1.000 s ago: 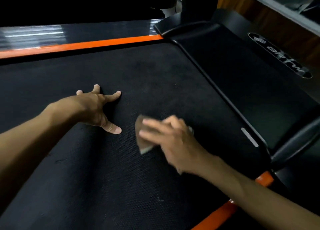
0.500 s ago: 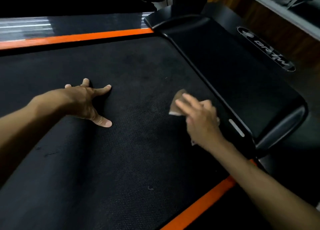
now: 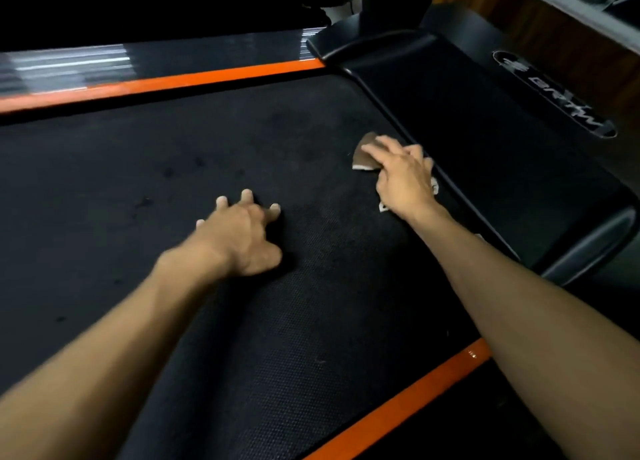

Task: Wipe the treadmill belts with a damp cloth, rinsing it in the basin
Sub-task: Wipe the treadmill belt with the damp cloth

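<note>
Head view, the only one: black textured rubber treadmill belt (image 3: 242, 338) fills most of the picture, running between two orange side strips, one along the far edge (image 3: 162, 82) and one along the near edge (image 3: 398, 404). At the belt's front end lies the black plastic motor cover (image 3: 485, 141), bearing a pale oval logo (image 3: 554, 92).

The right hand (image 3: 403, 179) lies flat on a small brown cloth with pale edges (image 3: 365, 153), its fingers extended and pressing the cloth against the belt. Cloth corners stick out ahead of the fingertips and beside the wrist. Hand and cloth sit at the front of the belt, just beside the raised lip of the motor cover.

The left hand (image 3: 239, 232) is planted on the belt, well apart from the cloth, fingers spread and arched so that the fingertips bear on the rubber; it holds nothing and appears to prop the person up. Some blur softens its outline.

No basin shows anywhere, so where the rinsing happens cannot be told.

Judging by this, the wiping step is in hand, working the corner where belt meets cover. Faint dark spots and smudges show on the far-left part of the belt (image 3: 166, 175), so much of the surface likely remains to be done. The next move calls for drawing the flat cloth back across the belt with steady downward pressure.
</note>
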Available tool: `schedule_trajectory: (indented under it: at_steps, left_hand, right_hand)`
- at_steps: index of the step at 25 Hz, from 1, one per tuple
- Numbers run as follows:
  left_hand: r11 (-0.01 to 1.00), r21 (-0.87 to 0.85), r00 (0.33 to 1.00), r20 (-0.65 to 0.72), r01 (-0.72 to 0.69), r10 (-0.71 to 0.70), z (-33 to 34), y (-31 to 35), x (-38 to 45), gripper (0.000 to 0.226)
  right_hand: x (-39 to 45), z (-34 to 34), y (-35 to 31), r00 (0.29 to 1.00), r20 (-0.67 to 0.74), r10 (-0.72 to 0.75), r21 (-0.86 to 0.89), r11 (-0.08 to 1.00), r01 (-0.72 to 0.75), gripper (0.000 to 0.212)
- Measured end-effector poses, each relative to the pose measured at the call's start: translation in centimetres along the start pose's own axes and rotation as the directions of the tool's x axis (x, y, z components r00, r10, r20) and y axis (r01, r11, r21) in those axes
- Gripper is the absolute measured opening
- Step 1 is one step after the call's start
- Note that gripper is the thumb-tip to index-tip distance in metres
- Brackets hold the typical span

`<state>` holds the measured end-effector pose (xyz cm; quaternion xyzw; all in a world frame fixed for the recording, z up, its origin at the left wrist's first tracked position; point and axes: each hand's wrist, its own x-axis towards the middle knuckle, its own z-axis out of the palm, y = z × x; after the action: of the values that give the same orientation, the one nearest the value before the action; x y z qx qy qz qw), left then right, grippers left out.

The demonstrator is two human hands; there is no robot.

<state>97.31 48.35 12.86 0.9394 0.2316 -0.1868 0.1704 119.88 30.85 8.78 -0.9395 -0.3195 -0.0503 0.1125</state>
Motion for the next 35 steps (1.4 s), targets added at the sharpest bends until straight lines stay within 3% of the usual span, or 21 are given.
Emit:
schedule_trajectory:
  at_steps: [3,5,6,8,10,11,12,15,17,18,20,22,23,24,25,27,29,31,33,35]
  left_hand:
    - [1.000,0.022,1.000,0.029,0.002,-0.003,0.9,0.8,-0.7,0.080]
    - [0.998,0.066,0.999,0.045,-0.004,0.001,0.1,0.4,-0.5,0.081]
    - [0.997,0.076,0.998,0.062,-0.003,-0.002,-0.2,0.4,-0.5,0.081]
    - [0.996,0.093,0.998,0.062,-0.015,0.009,0.0,0.6,-0.7,0.082]
    - [0.995,0.094,0.998,0.055,-0.014,0.009,0.2,0.5,-0.8,0.083]
    - [0.997,0.083,0.998,0.055,-0.007,0.003,0.1,0.4,-0.7,0.083]
    - [0.997,0.073,0.998,0.057,0.001,-0.005,0.1,0.3,-0.6,0.084]
    - [0.997,0.075,0.998,0.063,0.000,-0.005,0.1,0.2,-0.5,0.085]
    - [0.996,0.085,0.998,0.058,-0.001,-0.004,0.1,0.3,-0.5,0.084]
    - [0.996,0.088,0.999,0.050,-0.002,-0.002,0.0,0.4,-0.6,0.084]
    - [0.996,0.084,0.999,0.041,-0.005,0.001,-0.1,0.4,-0.7,0.083]
    - [0.997,0.073,0.999,0.054,0.000,-0.004,0.0,0.2,-0.7,0.083]
    - [0.998,0.070,0.998,0.063,0.004,-0.008,0.0,0.2,-0.7,0.084]
    - [0.998,0.068,0.998,0.066,0.004,-0.009,0.0,0.1,-0.7,0.084]
    - [0.998,0.064,0.998,0.065,0.002,-0.007,0.0,0.1,-0.7,0.084]
    - [0.998,0.061,0.998,0.063,-0.003,-0.001,-0.1,0.2,-0.8,0.083]
    - [0.998,0.061,0.998,0.057,-0.003,-0.001,-0.2,0.3,-0.8,0.083]
    - [0.998,0.065,0.998,0.055,0.000,-0.003,-0.2,0.3,-0.8,0.082]
    - [0.998,0.070,0.998,0.057,0.004,-0.008,-0.1,0.2,-0.9,0.082]
    - [0.997,0.071,0.998,0.059,0.002,-0.007,0.0,0.2,-0.8,0.082]
  right_hand:
    - [-1.2,-0.3,-1.6,1.000,0.018,-0.025,0.053,0.998,0.024,0.064]
    - [-5.5,-1.1,-3.3,0.971,0.011,-0.239,0.137,0.962,0.236,0.065]
    - [-8.6,-1.7,-4.0,0.925,0.019,-0.379,0.194,0.909,0.369,0.065]
    - [-15.2,-2.9,-5.1,0.763,0.116,-0.636,0.333,0.748,0.574,0.058]
    - [-18.0,-4.4,-4.3,0.576,0.257,-0.776,0.457,0.623,0.635,0.052]
    - [-17.6,-4.9,-3.2,0.539,0.291,-0.791,0.483,0.607,0.630,0.053]
    - [-16.6,-5.0,-2.0,0.572,0.303,-0.762,0.465,0.642,0.609,0.056]
    - [-13.6,-4.0,-0.3,0.876,0.175,-0.450,0.339,0.863,0.375,0.066]
    - [-15.2,-3.5,-1.7,0.937,0.117,-0.330,0.314,0.907,0.280,0.067]
    - [-17.0,-3.4,-2.9,0.911,0.112,-0.398,0.320,0.882,0.346,0.063]
    - [-20.3,-4.0,-4.5,0.769,0.183,-0.612,0.411,0.758,0.506,0.055]
    - [-20.2,-5.2,-3.2,0.624,0.317,-0.714,0.524,0.680,0.512,0.052]
    - [-19.1,-5.9,-1.5,0.594,0.368,-0.716,0.547,0.683,0.484,0.053]
    - [-17.9,-6.4,0.7,0.600,0.387,-0.701,0.544,0.698,0.465,0.054]
    - [-16.6,-7.1,3.1,0.649,0.397,-0.649,0.517,0.742,0.426,0.055]
    - [-15.0,-8.2,7.1,0.818,0.384,-0.429,0.420,0.870,0.258,0.065]
    - [-15.1,-8.7,8.0,0.907,0.333,-0.258,0.349,0.927,0.136,0.072]
    - [-16.3,-8.5,5.9,0.878,0.366,-0.308,0.330,0.925,0.187,0.060]
    - [-17.9,-7.9,3.9,0.759,0.450,-0.470,0.355,0.875,0.330,0.051]
    - [-18.1,-8.4,3.8,0.657,0.519,-0.546,0.424,0.832,0.357,0.050]
